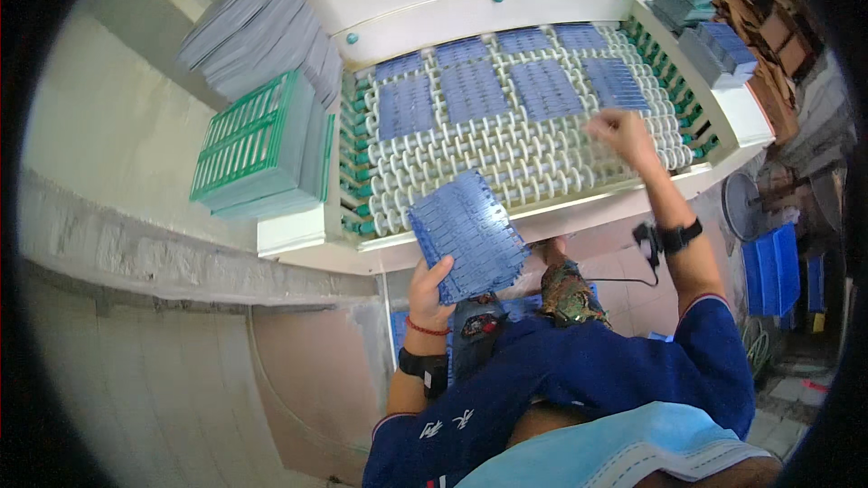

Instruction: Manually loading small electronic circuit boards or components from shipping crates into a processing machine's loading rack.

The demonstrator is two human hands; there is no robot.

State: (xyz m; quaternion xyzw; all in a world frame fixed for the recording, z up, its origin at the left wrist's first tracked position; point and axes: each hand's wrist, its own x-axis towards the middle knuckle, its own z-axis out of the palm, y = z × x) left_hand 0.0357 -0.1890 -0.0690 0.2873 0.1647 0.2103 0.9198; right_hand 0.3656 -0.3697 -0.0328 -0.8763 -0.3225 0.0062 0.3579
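The left hand (429, 293) grips a stack of blue panels (470, 233) over the near edge of a roller bed (493, 155) carrying similar blue sheets (475, 90). The right hand (624, 136) hangs above its right side, curled and blurred; whether it pinches anything I cannot tell. The blue bin (771, 271) at right is too dim inside to read.

To your L you've got a tall stack of grey sheets (262, 41), w/ a green slatted rack (240, 140) just on your side of it. Pale wall (108, 126) runs further L, rough ledge (181, 228) below. Far R, you have brown cardboard (779, 36) piled up top; lower down, a round grey tub (741, 203) nr a blue plastic bin (770, 271), plus sm. yellow item (816, 323) & coiled hose or cable (758, 348).
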